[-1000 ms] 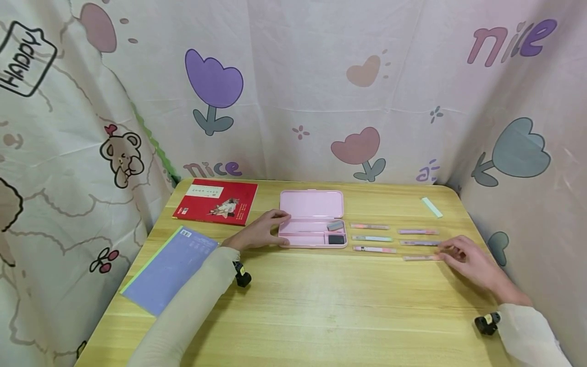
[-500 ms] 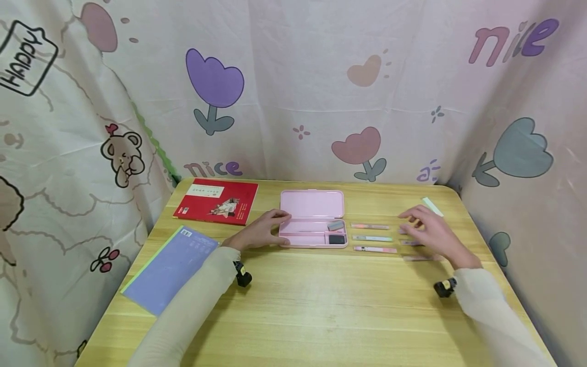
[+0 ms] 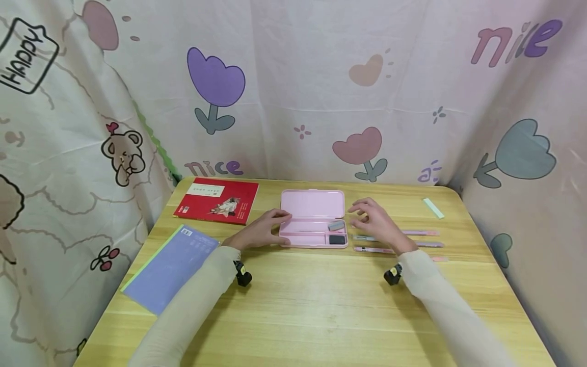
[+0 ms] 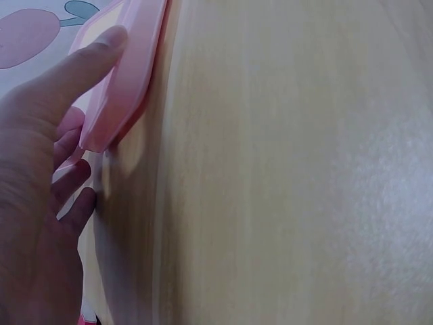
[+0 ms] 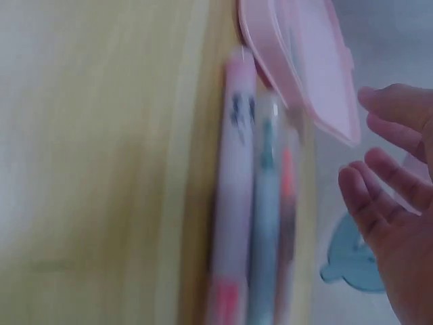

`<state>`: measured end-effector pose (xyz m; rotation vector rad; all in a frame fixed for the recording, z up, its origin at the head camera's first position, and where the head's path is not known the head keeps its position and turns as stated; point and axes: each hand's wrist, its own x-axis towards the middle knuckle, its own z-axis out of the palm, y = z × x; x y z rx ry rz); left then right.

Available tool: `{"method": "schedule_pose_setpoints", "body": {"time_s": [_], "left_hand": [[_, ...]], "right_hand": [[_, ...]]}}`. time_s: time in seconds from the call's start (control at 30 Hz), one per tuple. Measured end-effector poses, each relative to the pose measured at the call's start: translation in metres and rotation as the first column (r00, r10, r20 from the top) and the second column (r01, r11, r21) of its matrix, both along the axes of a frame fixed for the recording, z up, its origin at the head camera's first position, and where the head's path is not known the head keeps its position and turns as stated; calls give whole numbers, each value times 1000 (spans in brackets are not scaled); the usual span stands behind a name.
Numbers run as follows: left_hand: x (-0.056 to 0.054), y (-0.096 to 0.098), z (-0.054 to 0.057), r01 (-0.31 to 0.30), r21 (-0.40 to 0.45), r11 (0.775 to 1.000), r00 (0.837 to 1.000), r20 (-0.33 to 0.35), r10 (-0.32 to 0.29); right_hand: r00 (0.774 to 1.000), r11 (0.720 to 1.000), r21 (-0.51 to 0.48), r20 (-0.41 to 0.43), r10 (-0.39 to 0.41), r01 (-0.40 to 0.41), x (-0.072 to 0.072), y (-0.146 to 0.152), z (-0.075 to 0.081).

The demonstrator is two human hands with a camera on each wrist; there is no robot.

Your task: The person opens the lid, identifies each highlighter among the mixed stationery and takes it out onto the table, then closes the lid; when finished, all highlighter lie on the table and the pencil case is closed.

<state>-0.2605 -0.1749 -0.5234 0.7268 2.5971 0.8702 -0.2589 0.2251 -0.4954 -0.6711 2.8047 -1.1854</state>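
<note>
A pink pencil case [image 3: 312,205] lies with its lid folded back. My left hand [image 3: 260,229] holds its left end, the thumb [image 4: 88,64] on the near side and the fingers round the far side. Inside sit a grey eraser [image 3: 336,225] and a small black block [image 3: 337,239]. My right hand [image 3: 377,223] hovers just right of the case, fingers apart and loosely bent, with nothing in it. Below it lie several highlighter-like pens, among them a pink one [image 5: 233,169] and a pale green-blue one [image 5: 266,203]; hand and wrist partly hide the pens.
A red book [image 3: 220,201] and a blue-violet notebook [image 3: 171,267] lie on the left of the wooden table [image 3: 312,306]. A pale green strip [image 3: 433,208] lies at the back right. Printed curtains [image 3: 293,102] stand around the table's back and sides.
My right hand has moved left from the right ends of the pens, passing over them, to beside the pencil case. My left hand stays on the case.
</note>
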Motion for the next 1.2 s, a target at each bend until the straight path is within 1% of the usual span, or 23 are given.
{"method": "schedule_pose_setpoints", "body": {"time_s": [0.17,0.33,0.43,0.53,0.7,0.8,0.87,0.9,0.97,1.0,1.07,1.13,1.2], "left_hand": [[1,0,1,1,-6,1000,1000,-2,-1],[2,-1,1,2,5,1000,1000,-7,-2],[3,-1,0,1,7,1000,1000,-17,-1],[3,-1,-1,-3,8,1000,1000,-19,4],[5,0,0,-15,18,1000,1000,-18,16],[8,0,0,-10,26,1000,999,-48,11],[10,-1,0,-4,39,999,996,-89,8],[12,-2,1,-9,48,999,994,-112,14],[14,-4,3,-37,106,994,987,-154,53],[16,-4,4,-62,143,988,982,-169,87],[18,-5,7,-129,236,963,969,-178,173],[20,-6,11,-207,332,920,952,-146,267],[22,-5,14,-269,395,878,938,-98,331]], "right_hand": [[998,999,-36,61,2,0,-4,-20,-7],[996,1000,-24,93,-11,13,-9,-32,-10],[993,999,-28,118,-22,26,-9,-36,-11],[986,997,-64,162,-41,52,-8,-38,-10],[976,985,-157,216,-38,73,-3,-40,-10],[970,971,-219,239,-39,93,2,-39,-9],[970,963,-253,239,-35,97,4,-39,-10],[970,959,-264,239,-35,100,5,-39,-10],[970,953,-282,242,-36,106,7,-38,-11],[969,950,-294,246,-34,108,8,-38,-11],[965,940,-316,259,-41,125,11,-37,-12],[960,925,-352,276,-44,143,13,-35,-12],[960,912,-381,277,-42,150,16,-32,-12]]}}
